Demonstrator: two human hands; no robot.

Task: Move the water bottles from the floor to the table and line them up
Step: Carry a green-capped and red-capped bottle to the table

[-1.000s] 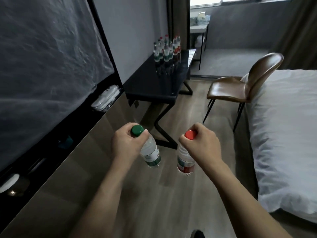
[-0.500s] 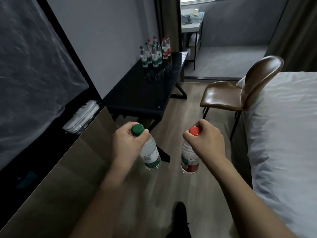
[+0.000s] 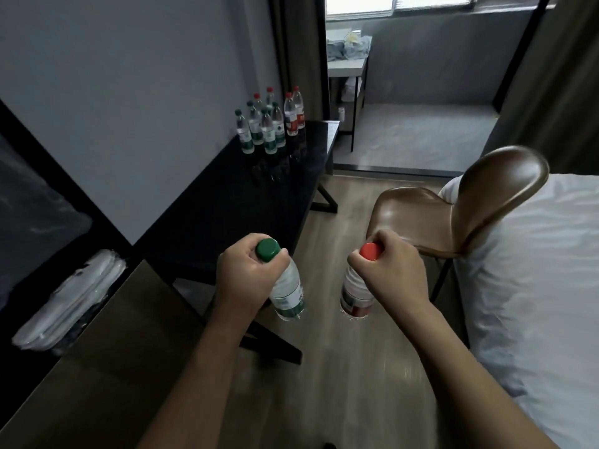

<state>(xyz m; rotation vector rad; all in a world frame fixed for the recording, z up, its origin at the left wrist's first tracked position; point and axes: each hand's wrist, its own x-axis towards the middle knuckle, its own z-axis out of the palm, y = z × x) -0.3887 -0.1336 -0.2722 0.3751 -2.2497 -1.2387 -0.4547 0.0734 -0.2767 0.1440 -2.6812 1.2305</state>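
Green-capped bottle (image 3: 287, 294) is gripped by the left hand (image 3: 244, 275), red-capped bottle (image 3: 356, 298) by the right hand (image 3: 390, 275) — both hung upright by their necks, short of the table (image 3: 227, 209), left hand nearer it.

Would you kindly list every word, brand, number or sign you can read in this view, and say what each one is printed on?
No text can be read.
Green-capped clear plastic bottle in the left hand: green label, print blurred.
Red-capped clear plastic bottle in the right hand: red label, print blurred.
Cluster of bottles at the far end of the black table: labels too small.
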